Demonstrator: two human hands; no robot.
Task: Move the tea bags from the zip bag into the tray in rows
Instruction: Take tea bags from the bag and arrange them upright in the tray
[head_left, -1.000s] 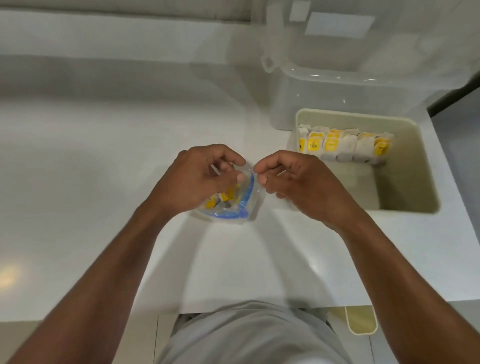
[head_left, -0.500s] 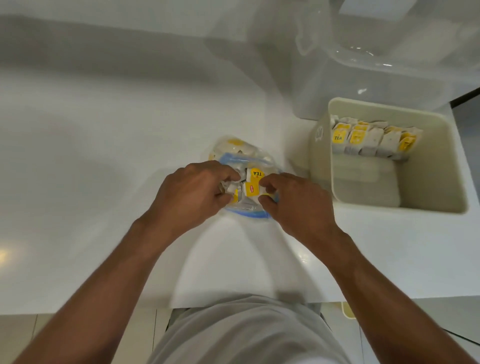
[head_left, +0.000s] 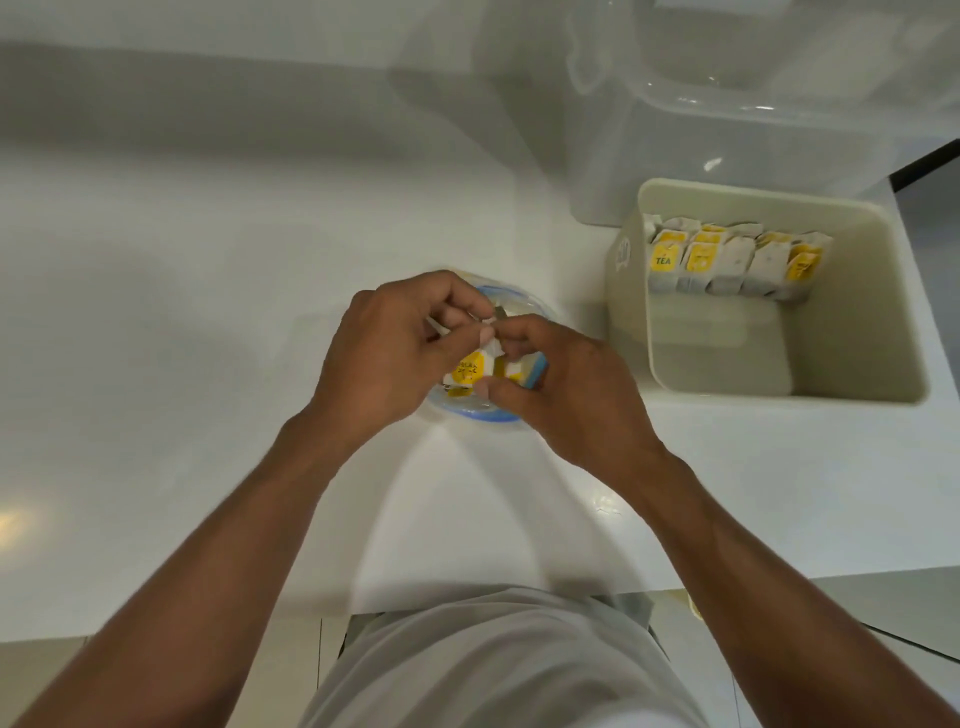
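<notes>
A clear zip bag (head_left: 485, 415) with a blue zip strip lies on the white counter, mostly hidden under my two hands. My left hand (head_left: 395, 353) and my right hand (head_left: 550, 384) meet over its mouth, and their fingertips pinch a white and yellow tea bag (head_left: 471, 370) between them, above the bag. To the right stands a beige tray (head_left: 883, 322). Along its far wall stands one row of several tea bags (head_left: 732, 260).
A large clear plastic storage box (head_left: 753, 119) stands behind the tray. The white counter (head_left: 182, 322) stretches out to the left, and its front edge runs close to my body.
Both hands have gone from holding the bag's mouth open to pinching a tea bag and lifting it partly out. The camera has shifted, so the tray sits further right in view.
</notes>
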